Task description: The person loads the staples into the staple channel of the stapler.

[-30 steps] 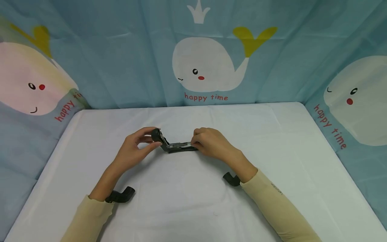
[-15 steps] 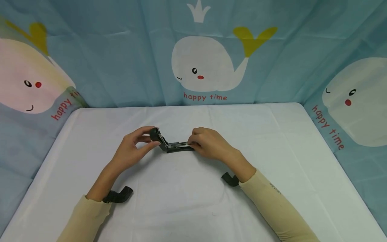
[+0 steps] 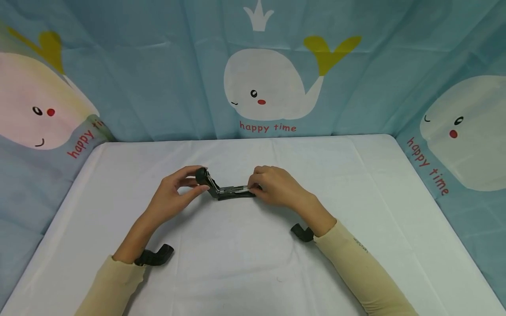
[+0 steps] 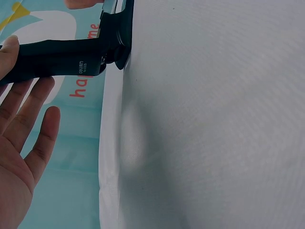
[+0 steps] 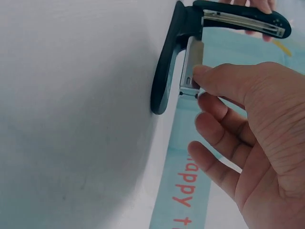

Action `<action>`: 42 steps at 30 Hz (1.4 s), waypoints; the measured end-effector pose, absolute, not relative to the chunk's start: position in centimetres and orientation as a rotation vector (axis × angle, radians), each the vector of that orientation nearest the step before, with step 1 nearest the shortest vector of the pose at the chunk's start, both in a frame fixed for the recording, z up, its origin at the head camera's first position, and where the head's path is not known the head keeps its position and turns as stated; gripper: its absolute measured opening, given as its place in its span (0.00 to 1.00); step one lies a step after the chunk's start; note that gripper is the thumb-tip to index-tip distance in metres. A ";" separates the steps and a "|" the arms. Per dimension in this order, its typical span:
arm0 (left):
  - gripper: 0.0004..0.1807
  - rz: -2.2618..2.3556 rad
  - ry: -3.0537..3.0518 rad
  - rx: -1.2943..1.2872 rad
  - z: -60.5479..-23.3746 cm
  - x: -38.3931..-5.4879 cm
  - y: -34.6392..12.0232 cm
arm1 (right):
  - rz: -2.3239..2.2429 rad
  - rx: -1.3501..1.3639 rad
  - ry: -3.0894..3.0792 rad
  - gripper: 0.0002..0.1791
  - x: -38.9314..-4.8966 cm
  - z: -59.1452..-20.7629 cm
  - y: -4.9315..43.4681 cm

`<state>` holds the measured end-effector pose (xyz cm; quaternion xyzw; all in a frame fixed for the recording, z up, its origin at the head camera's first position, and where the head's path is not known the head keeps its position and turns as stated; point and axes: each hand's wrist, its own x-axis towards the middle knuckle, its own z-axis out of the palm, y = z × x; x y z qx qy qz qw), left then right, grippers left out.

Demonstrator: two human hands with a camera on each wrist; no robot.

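Left hand (image 3: 172,197), gripping the stapler (image 5: 187,27) cover (image 4: 57,58) tilted toward eleven o'clock, should brace it while the right hand (image 3: 276,188) pinches the magazine (image 5: 193,55).

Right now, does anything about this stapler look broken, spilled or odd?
Nothing stands out. The stapler is wide open, but the left hand holds its top arm and the right hand pinches its metal track, so that seems deliberate. No spill or breakage shows.
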<state>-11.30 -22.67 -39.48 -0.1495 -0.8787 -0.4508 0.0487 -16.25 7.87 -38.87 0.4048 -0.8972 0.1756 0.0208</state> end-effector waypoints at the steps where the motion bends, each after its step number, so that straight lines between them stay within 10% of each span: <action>1: 0.26 -1.372 -2.678 -0.455 -39.5 -11.3 -22.7 | 0.552 1.255 -2.781 0.02 -16.3 -38.8 7.9; 42: 0.26 -1.391 -2.664 -0.485 -39.7 -11.3 -22.7 | 0.816 1.231 -2.882 0.14 -18.4 -42.2 10.7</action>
